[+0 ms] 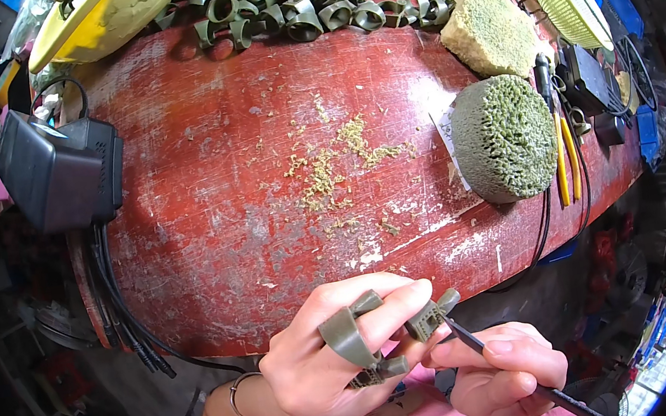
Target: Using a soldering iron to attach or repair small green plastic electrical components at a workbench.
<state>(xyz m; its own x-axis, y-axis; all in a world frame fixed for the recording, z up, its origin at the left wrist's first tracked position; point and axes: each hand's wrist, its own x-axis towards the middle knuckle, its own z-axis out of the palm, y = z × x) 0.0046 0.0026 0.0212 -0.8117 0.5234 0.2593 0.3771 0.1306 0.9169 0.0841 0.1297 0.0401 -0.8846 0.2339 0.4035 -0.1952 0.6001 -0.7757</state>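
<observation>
My left hand (307, 369) is closed near the table's front edge. Its fingers pinch a small dark green ring (424, 321) with a studded, dotted face. A second dark green ring (343, 341), wide and smooth-banded, sits around a finger of the same hand. Between the fingers and thumb of my right hand (507, 369) is a slim black pen-like tool (467, 336). Its pointed tip meets the studded ring or lies very close to it; I cannot tell which. The far end of the tool runs down toward the lower right.
Dark green rings (301, 16) are heaped at the back, beside a yellow bowl (102, 20). Pale shavings (320, 184) lie mid-table. A round green block (507, 137), a sponge-like block (489, 26), yellow-handled pliers (566, 158) and a basket (569, 0) stand right; a black box (58, 171) with cables, left.
</observation>
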